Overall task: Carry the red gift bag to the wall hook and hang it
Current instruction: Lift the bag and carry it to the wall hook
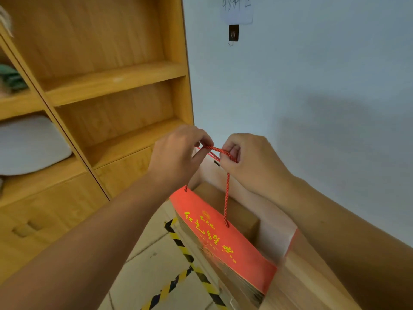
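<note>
We've got both hands on the red cord handles (220, 151) of the red gift bag (225, 238). Left hand (178, 155) and right hand (252, 159) are each closed in a pinch on the cord, close together, with a short taut span of cord between them. Judgement: that span is what we mean to drop over the wall hook (233, 39), so we're keeping it stretched and open rather than bunched in one fist.

Bag hangs below the hands, well below the hook and slightly to its left in the head view. It's clear of the floor, mouth open, printed red band facing us, a brown box visible inside. One cord runs straight down from the right hand to the band; the other end meets the band's near corner under the left wrist.

The hook is a small metal J on a dark plate stuck to the pale wall (312, 74), just under a paper note (237, 8). The wooden shelf unit (116, 81) stands left of the hook, its side panel close by.

Carry looks nearly done; the lift remains. Next we need to raise the taut span above the hook tip, then lower it on. Risk: catching only one of the two cords, which would leave the bag tilted.
</note>
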Demonstrator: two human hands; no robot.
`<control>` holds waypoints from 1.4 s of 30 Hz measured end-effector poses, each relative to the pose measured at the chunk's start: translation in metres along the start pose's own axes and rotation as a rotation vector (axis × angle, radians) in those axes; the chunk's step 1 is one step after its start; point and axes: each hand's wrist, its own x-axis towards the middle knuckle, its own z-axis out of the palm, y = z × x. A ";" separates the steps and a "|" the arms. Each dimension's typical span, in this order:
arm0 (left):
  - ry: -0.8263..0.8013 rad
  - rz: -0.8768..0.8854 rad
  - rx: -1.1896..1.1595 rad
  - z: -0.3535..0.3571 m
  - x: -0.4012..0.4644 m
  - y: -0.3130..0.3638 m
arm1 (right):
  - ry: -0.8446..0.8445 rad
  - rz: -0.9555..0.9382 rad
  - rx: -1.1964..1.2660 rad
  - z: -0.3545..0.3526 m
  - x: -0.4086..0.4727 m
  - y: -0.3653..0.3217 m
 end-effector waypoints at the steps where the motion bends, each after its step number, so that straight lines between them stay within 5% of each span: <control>1: -0.001 -0.006 0.005 0.001 0.008 -0.011 | -0.002 -0.001 0.002 0.007 0.013 -0.001; 15: 0.038 0.007 -0.026 0.030 0.074 -0.184 | -0.021 -0.027 -0.092 0.119 0.158 -0.027; 27: -0.097 0.249 -0.196 0.047 0.141 -0.358 | 0.075 0.202 -0.213 0.231 0.262 -0.065; 42: -0.143 0.352 -0.319 0.114 0.221 -0.417 | 0.133 0.351 -0.349 0.266 0.336 -0.031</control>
